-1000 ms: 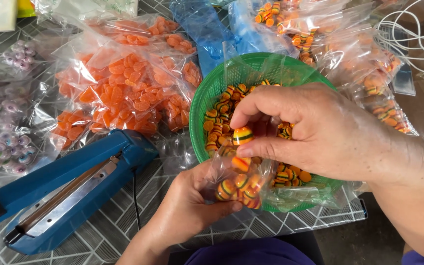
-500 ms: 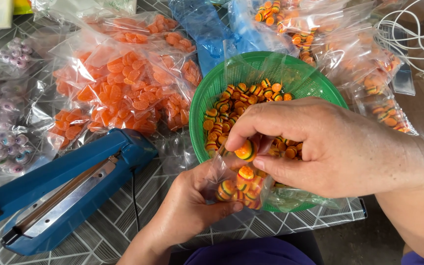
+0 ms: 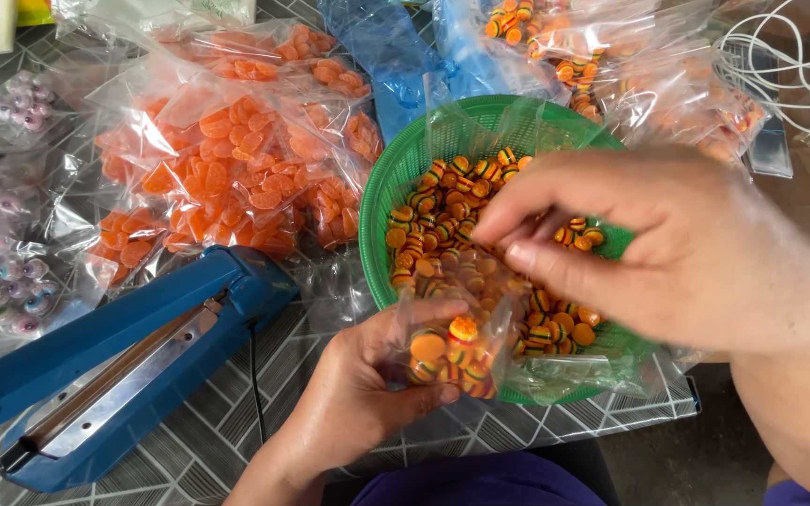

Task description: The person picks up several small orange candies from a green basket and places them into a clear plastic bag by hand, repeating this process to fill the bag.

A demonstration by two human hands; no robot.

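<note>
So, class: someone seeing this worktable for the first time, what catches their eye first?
The green basket of small striped burger-shaped pieces at centre, with the right hand over it. Just below, the left hand holds a small clear bag of them. Bags of orange pieces lie upper left, a blue heat sealer lower left.

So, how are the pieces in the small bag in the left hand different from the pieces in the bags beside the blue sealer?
The pieces in the small bag are round, striped orange, yellow and dark; the pieces in the sealer-side bags are flat and plain orange. The small bag holds few pieces, pinched by the left hand; the others are fuller and lie on the table. Both bags are clear plastic.
</note>
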